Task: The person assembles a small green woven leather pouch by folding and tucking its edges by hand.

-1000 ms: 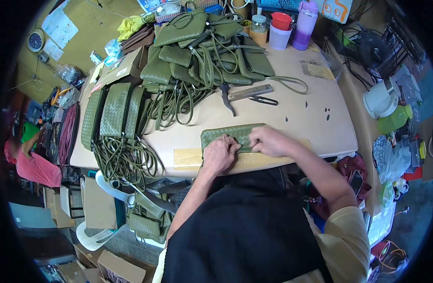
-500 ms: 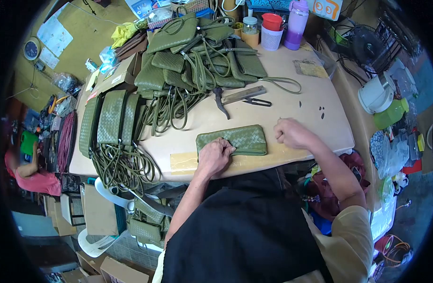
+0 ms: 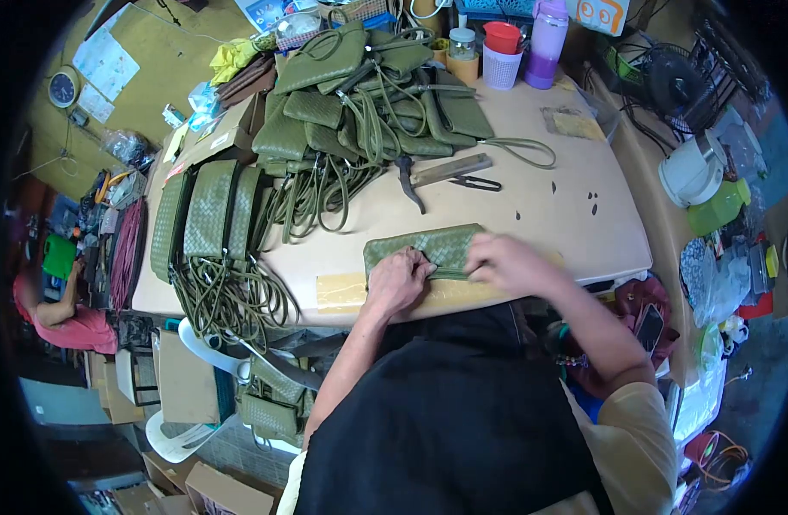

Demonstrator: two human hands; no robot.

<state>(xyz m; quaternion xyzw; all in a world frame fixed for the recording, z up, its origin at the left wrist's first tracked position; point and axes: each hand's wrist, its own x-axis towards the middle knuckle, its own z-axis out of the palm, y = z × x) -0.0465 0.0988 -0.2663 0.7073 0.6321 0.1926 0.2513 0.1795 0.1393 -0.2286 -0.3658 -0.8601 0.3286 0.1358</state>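
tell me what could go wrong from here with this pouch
The flat rectangular green woven pouch might twist if the left hand loosens its hold. Lying near the front edge of the cream tabletop, it could slide off. The loose heap of olive-green pouches might slump towards the wooden-handled metal hammer.
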